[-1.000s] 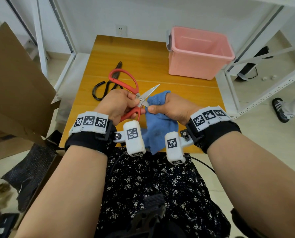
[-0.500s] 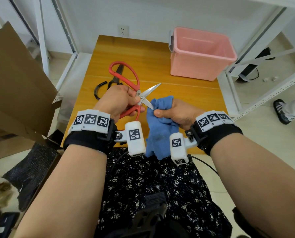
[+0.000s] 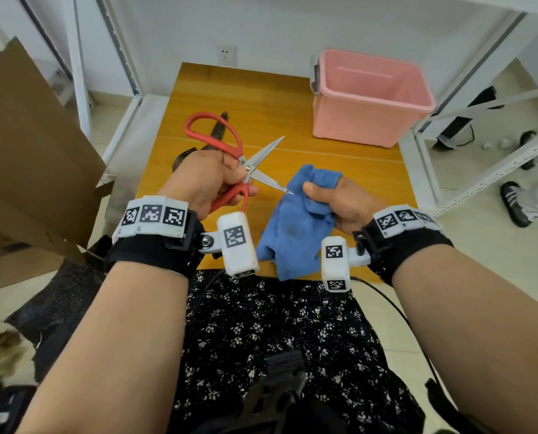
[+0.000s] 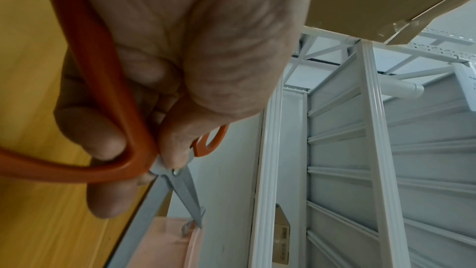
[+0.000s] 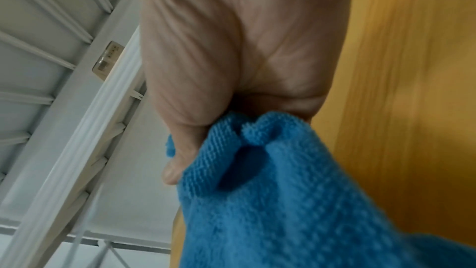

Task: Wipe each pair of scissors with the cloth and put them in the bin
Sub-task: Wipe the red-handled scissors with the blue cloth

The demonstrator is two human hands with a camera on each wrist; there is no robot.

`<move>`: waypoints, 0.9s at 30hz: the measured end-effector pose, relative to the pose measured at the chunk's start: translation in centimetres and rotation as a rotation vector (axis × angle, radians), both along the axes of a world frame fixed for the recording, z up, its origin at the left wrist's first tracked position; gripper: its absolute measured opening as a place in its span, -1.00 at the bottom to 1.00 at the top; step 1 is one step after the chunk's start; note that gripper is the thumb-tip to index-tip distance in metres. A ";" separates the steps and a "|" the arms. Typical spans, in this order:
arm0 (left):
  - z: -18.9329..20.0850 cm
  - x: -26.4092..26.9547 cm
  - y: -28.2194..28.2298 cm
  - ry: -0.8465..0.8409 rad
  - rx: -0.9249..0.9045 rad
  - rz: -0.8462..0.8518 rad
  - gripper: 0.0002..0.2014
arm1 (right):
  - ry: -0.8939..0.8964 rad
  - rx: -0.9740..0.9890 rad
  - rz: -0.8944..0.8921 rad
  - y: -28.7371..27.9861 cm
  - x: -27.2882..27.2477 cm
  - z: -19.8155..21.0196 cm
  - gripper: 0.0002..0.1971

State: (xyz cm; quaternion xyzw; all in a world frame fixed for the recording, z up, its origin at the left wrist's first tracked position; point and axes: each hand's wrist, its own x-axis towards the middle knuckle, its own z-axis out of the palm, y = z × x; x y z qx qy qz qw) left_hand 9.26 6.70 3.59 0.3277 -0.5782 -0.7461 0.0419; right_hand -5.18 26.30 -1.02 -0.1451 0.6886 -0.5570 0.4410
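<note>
While the left hand [image 3: 205,180] is gripping the red scissors [image 3: 230,158] at the handles, blades spread, the right hand [image 3: 339,202] is bunching the blue cloth [image 3: 292,223] just beside the lower blade tip. Beyond both grips, the pink bin [image 3: 371,126] is sitting on the worktop [image 3: 261,98].

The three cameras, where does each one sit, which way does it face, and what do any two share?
Head: on the head, facing down at both forearms, left hand on red scissors, right hand on blue cloth, pink bin beyond.
Left wrist: under the left palm, along the fingers to the scissor blades, bin and white shelving.
Right wrist: under the right palm, toward the cloth and wooden table.
Shared: head and left wrist both show scissors and bin.
</note>
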 end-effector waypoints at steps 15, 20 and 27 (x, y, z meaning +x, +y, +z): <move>-1.0 0.4 1.4 0.075 0.121 -0.070 -0.85 | -0.273 -0.270 0.099 -2.4 1.2 3.4 -0.38; -1.6 0.6 1.2 0.093 0.175 -0.070 -0.85 | -0.308 -0.283 0.154 -2.9 1.0 3.9 -0.20; -1.9 0.7 1.2 0.071 0.170 -0.052 -0.87 | -0.412 -0.340 0.187 -2.5 0.6 2.5 -0.06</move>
